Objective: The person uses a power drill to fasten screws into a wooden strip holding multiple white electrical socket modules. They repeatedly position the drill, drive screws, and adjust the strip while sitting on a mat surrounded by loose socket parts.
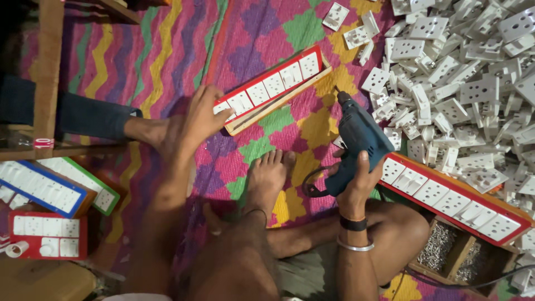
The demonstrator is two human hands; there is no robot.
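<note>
A: Where is the red-framed switch board (273, 89)?

B: On the patterned mat (267, 33), just above the bare foot (270, 173). The left hand (203, 120) presses flat, fingers spread, on its near end.

A: And the right hand (356, 181)?

B: Right of the board, wrapped tight around a blue power drill (356, 139).

A: How would the board handle?

B: Stiff and light, I'd judge; grip its wooden edges. A heap of white socket plates (462, 83) crowds farther right.
</note>
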